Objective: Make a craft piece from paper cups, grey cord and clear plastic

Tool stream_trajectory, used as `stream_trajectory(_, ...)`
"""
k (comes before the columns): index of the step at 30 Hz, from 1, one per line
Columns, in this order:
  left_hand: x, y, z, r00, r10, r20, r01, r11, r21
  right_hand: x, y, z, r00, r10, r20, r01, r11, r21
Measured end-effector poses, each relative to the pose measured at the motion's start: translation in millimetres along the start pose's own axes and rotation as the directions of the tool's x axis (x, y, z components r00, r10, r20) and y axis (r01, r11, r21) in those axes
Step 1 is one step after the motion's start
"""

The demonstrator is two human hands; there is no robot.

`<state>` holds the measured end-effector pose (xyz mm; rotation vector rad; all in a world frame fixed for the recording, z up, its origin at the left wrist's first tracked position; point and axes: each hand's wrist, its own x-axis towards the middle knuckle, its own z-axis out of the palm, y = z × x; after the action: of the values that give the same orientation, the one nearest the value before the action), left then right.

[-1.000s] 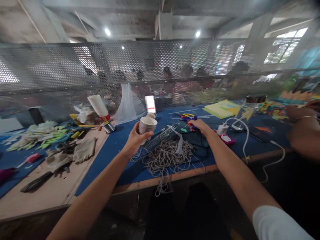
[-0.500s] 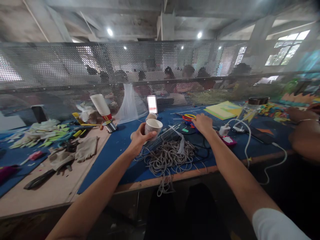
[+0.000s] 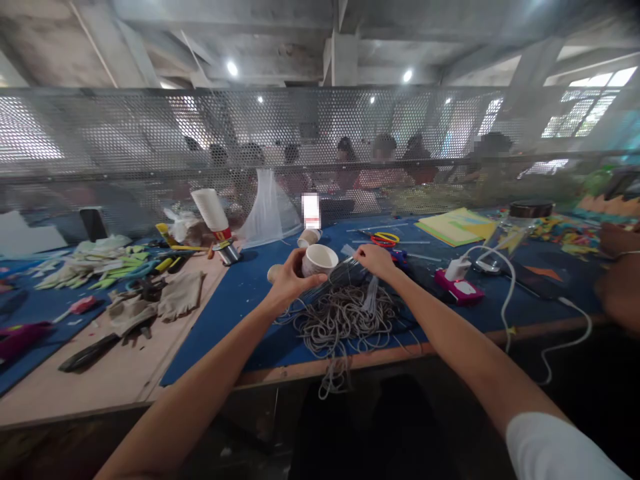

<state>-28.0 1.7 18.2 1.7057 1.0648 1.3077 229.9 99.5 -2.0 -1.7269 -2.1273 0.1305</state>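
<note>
My left hand (image 3: 293,283) is wrapped round a white paper cup (image 3: 320,259), tilted so that its open mouth faces me. To the right, my right hand (image 3: 376,261) has its fingers pinched together close to a pale translucent piece (image 3: 349,251). Whether the fingers hold that piece, I cannot make out. Below both hands, a tangled heap of grey cord (image 3: 345,320) hangs partly over the table's front edge. Behind the right hand lie scissors with red and yellow handles (image 3: 385,239). Another cup (image 3: 309,238) lies behind the held one.
A leaning stack of paper cups (image 3: 210,208) stands to the left, near work gloves (image 3: 181,297). Yellow and green paper sheets (image 3: 457,225), a charger (image 3: 457,269) with a white cable and a jar (image 3: 525,220) are on the right. A co-worker's arm (image 3: 620,280) reaches in there.
My right hand has moved left from beside the scissors towards the cup, its fingers now pinched. The left hand still holds the cup. The view has shifted slightly.
</note>
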Motion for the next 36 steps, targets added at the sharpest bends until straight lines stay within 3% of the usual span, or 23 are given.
stream_trajectory(2,-1,0,1.0,1.0,-0.001,0.007,0.001,1.0,0.002,1,0,-9,1.0,-0.017,-0.018,0.018,0.995,0.098)
stream_trajectory(4,-1,-1,2.1,1.0,-0.001,0.022,0.002,1.0,-0.015,1,-3,-17,0.999,-0.04,-0.027,0.047,0.933,0.358)
stream_trajectory(6,-1,-2,3.0,0.999,-0.004,0.045,0.006,0.999,-0.049,-2,-10,-24,0.997,-0.064,-0.039,0.074,0.758,0.648)
stream_trajectory(8,-2,-2,3.6,0.998,-0.016,0.064,0.02,0.997,-0.07,-7,-18,-30,0.992,-0.114,-0.057,0.116,0.621,0.775)
stream_trajectory(13,-4,4,4.1,0.99,-0.074,0.12,0.085,0.992,-0.09,-21,-37,-39,0.969,-0.208,-0.13,0.231,0.601,0.765)
stream_trajectory(17,-4,3,5.0,0.983,-0.113,0.143,0.129,0.985,-0.111,-29,-44,-39,0.96,-0.183,-0.21,0.278,0.585,0.762)
stream_trajectory(22,-2,-2,7.5,0.985,-0.07,0.159,0.08,0.995,-0.056,-36,-45,-36,0.961,-0.218,-0.168,0.26,0.526,0.81)
stream_trajectory(27,-1,-4,11.8,0.983,-0.043,0.18,0.048,0.999,-0.023,-37,-45,-33,0.961,-0.187,-0.201,0.272,0.544,0.794)
stream_trajectory(36,0,-12,13.9,0.965,-0.048,0.258,0.046,0.999,0.013,-41,-48,-38,0.939,-0.29,-0.185,0.328,0.594,0.735)
